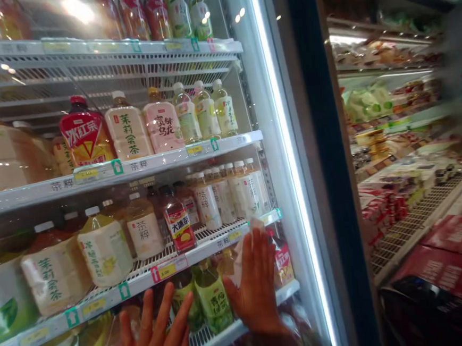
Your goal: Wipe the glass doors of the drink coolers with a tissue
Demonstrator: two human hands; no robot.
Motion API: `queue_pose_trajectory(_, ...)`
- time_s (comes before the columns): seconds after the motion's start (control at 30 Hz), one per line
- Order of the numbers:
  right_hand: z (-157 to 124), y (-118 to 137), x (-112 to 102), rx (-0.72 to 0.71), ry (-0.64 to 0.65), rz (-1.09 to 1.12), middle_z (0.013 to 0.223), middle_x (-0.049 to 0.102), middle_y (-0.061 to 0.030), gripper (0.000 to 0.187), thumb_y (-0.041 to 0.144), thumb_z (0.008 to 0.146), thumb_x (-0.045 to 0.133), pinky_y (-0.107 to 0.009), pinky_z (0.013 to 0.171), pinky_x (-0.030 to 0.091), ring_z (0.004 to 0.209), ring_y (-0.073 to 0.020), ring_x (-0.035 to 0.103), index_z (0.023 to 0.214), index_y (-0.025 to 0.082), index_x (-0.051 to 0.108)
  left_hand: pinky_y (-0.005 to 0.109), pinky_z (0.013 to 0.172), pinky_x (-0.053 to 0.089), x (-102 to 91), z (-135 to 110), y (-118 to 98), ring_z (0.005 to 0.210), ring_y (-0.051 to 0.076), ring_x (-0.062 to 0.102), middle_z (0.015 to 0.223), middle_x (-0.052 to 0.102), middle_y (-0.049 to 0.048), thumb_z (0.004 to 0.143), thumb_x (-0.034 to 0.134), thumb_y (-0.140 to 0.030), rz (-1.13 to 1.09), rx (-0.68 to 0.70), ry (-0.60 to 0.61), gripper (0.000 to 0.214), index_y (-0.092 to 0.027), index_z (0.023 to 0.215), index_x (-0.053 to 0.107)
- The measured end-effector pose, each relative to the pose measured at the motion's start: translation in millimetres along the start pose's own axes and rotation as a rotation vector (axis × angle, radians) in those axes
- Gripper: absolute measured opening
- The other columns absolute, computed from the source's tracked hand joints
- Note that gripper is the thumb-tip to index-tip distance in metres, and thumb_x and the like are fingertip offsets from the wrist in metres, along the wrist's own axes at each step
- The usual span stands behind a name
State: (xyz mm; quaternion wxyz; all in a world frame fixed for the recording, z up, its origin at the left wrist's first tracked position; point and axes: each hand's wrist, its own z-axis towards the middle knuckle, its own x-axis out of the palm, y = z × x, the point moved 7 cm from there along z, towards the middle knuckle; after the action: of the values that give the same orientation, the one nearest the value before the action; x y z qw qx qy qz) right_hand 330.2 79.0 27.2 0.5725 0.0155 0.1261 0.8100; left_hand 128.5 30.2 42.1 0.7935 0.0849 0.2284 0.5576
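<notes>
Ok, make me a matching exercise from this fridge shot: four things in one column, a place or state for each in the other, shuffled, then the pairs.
Things
1. left hand
2. right hand
3. red-labelled bottle
4. red cartons

Places or states
A. right of the glass door, low down
B. flat on the glass, fingers spread, nothing under it
C. pressing a white cloth to the glass
D. on a shelf higher than both hands

Pairs: 1-B, 2-C, 3-D, 4-A
</notes>
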Motion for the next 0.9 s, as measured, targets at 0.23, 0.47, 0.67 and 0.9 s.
queue_pose_trajectory(0.23,-81.3,14.3,13.9,-0.003,-0.008,0.017,0.172,0.01,-0.0204,0.094,0.063,0.097,0.042,-0.085,0.112,0.03,0.158,-0.049,0.007,0.166,0.009,0.006,0.056,0.131,-0.001,-0.5,0.8,-1.1,0.161,0.026,0.014,0.17,0.027,-0.0017,0.092,0.064,-0.037,0.007,-0.021,0.028,0.066,-0.036,0.155,0.043)
queue_pose_trajectory(0.47,3.9,-11.0,-0.5,0.053,0.01,0.055,0.173,0.005,-0.0203,0.085,0.058,0.103,0.03,-0.081,0.118,0.022,0.16,-0.0435,0.005,0.166,0.007,0.001,0.057,0.131,0.0,-2.9,1.8,-1.2,0.161,0.028,0.015,0.169,0.027,-0.0008,0.091,0.066,-0.035,0.007,-0.019,0.027,0.069,-0.035,0.156,0.042)
queue_pose_trajectory(0.67,-66.6,0.8,7.6,-0.014,0.03,0.029,0.173,0.002,-0.0204,0.087,0.057,0.102,0.034,-0.082,0.117,0.023,0.16,-0.0437,0.004,0.166,0.006,0.003,0.057,0.131,-0.001,-3.1,3.1,-3.8,0.161,0.026,0.014,0.17,0.026,-0.0018,0.093,0.063,-0.037,0.007,-0.024,0.025,0.065,-0.036,0.155,0.042)
queue_pose_trajectory(0.9,16.3,-2.4,-2.7,-0.09,0.047,0.028,0.173,-0.002,-0.0199,0.088,0.057,0.103,0.035,-0.077,0.121,0.02,0.161,-0.0405,-0.001,0.165,0.005,0.0,0.058,0.131,0.002,-5.2,4.1,-6.8,0.161,0.027,0.015,0.168,0.03,-0.0001,0.094,0.061,-0.034,0.005,-0.017,0.02,0.061,-0.033,0.153,0.046)
